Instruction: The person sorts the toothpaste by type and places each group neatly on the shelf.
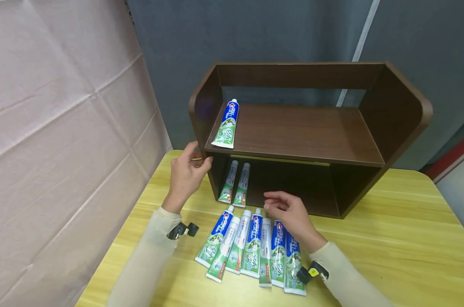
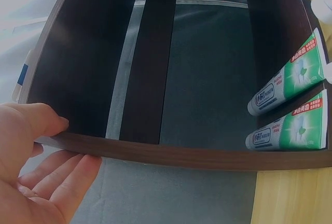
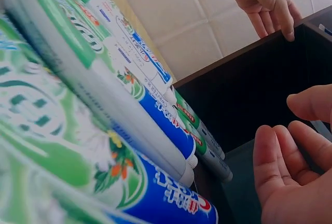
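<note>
My left hand (image 1: 186, 175) grips the front edge of the left side panel of a dark brown two-tier shelf (image 1: 304, 132). In the left wrist view its thumb lies on one face of the panel and its fingers on the other. My right hand (image 1: 291, 216) hovers before the lower compartment, above the table, fingers loosely bent and holding nothing. One blue-and-green toothpaste tube (image 1: 228, 123) lies at the left of the upper tier. Two grey-and-green toothpaste tubes (image 2: 288, 73) lie side by side at the left of the lower compartment.
In front of the shelf, several toothpaste tubes (image 1: 252, 249), some blue-and-green and some white-and-green, lie in a row on the yellow wood-grain table (image 1: 400, 230). A pale wall covering (image 1: 63, 128) stands at the left, a dark grey curtain (image 1: 274, 30) behind.
</note>
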A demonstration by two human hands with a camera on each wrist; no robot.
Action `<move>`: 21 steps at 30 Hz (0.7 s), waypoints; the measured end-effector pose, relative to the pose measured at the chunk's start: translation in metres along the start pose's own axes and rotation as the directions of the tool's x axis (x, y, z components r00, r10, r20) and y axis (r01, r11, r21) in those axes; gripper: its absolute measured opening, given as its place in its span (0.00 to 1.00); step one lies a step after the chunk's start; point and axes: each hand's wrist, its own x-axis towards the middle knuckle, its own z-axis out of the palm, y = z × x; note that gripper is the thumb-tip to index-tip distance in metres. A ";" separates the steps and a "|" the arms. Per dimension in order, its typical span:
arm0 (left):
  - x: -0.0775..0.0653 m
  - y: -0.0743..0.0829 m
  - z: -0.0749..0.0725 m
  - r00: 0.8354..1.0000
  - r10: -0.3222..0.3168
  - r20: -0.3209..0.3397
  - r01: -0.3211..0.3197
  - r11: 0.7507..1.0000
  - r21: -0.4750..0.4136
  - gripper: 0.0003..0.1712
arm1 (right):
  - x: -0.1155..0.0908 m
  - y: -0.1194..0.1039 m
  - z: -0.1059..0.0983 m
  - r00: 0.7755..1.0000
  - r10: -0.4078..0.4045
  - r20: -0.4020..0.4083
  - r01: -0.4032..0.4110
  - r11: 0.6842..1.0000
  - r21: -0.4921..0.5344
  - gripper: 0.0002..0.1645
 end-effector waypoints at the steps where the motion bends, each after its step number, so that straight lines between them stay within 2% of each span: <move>1: 0.000 0.000 0.000 1.000 -0.002 0.000 0.002 1.000 -0.003 0.23 | -0.002 0.000 -0.001 1.000 0.002 -0.008 -0.002 1.000 -0.012 0.24; 13: -0.001 0.000 0.001 1.000 -0.009 -0.006 0.009 1.000 0.002 0.24 | -0.027 -0.001 -0.017 0.997 -0.036 -0.062 0.032 0.998 -0.060 0.21; 21: -0.001 0.000 0.001 1.000 -0.001 0.000 0.001 1.000 0.000 0.24 | -0.041 0.008 -0.028 0.997 0.008 -0.082 -0.015 0.996 -0.085 0.21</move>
